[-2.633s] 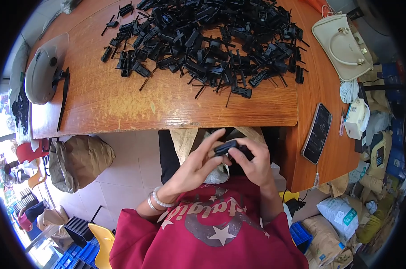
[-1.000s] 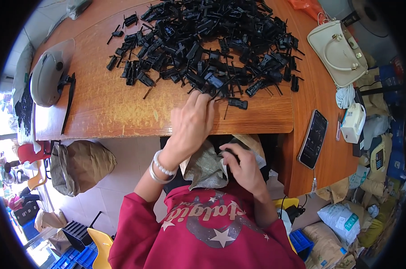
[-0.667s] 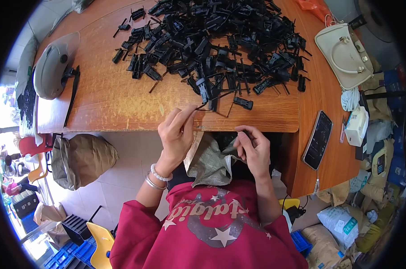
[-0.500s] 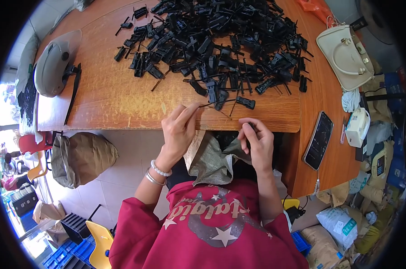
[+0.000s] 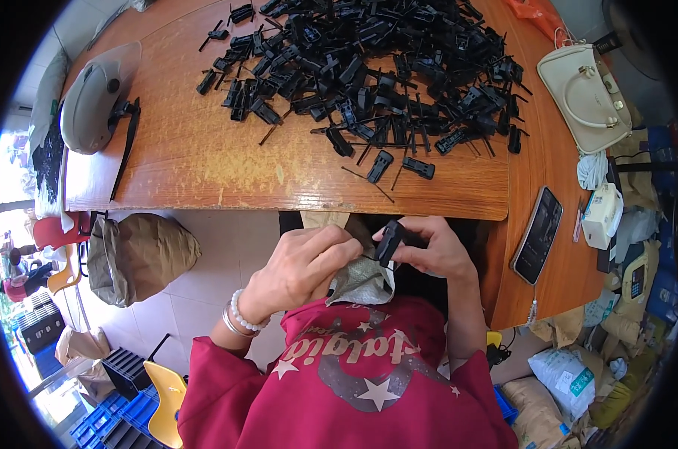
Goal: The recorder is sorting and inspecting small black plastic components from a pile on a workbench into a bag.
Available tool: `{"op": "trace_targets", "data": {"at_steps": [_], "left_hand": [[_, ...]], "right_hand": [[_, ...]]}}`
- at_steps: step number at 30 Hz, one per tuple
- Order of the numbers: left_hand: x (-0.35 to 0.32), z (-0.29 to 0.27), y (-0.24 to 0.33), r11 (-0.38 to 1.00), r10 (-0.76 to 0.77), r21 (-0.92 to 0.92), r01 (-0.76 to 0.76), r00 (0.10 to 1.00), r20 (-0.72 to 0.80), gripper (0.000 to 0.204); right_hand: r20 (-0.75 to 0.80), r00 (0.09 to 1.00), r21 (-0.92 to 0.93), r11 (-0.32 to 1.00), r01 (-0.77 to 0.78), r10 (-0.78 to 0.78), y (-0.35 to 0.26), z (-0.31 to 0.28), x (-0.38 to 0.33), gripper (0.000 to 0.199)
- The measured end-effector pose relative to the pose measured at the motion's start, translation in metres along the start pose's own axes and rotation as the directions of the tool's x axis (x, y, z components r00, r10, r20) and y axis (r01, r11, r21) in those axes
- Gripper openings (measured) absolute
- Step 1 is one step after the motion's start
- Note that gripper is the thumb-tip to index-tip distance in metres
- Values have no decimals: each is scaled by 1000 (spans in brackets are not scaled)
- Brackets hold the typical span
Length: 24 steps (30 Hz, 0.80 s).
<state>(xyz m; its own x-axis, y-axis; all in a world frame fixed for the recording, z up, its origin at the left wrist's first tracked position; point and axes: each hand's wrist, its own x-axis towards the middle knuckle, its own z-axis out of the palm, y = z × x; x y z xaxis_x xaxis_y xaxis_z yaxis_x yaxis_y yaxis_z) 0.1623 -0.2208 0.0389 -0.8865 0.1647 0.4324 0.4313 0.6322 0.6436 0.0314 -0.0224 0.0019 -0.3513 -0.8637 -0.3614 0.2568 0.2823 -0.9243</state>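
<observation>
Both hands are below the near edge of the counter (image 5: 204, 161), over the lap. Right hand (image 5: 436, 251): grip closed on a small black plastic clip (image 5: 388, 242), pinched by its sides between thumb and fingers, one end poking up clear of the hand. Left hand (image 5: 303, 266): fingers pinched together just left of the clip. It seems to hold a thin black pin, but the pin is too fine to make out, so what this grip holds cannot be told for sure. A crumpled grey-green bag (image 5: 361, 280) lies in the lap under both hands.

Handling, judged from looks: the clip is moulded hard plastic, so light, stiff and not fragile. Its smooth faces may slip under a loose pinch. Best hold is across the broad flat sides near the middle, leaving the open end free. A pin would be light and springy and could bend or flick away; hold it close to the working tip.

Relative to the clip: a big pile of black parts (image 5: 369, 67) lies beyond it on the counter, with loose pins at its near fringe. A dark phone (image 5: 538, 234) is to the right on the counter. A cream handbag (image 5: 587, 96) is far right. A grey helmet (image 5: 92, 97) is far left.
</observation>
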Motion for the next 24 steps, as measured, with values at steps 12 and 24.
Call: {"op": "trace_targets", "data": {"at_steps": [12,24], "left_hand": [[-6,15,9,502,-513,-718,483,834,202,28],[-2,31,8,156,-527,-784,600,722,448,32]], "right_hand": [[-31,973,75,970,232,-230,-3,6,-9,25],[30,932,109,928,356,-361,-2,15,-5,27]]}}
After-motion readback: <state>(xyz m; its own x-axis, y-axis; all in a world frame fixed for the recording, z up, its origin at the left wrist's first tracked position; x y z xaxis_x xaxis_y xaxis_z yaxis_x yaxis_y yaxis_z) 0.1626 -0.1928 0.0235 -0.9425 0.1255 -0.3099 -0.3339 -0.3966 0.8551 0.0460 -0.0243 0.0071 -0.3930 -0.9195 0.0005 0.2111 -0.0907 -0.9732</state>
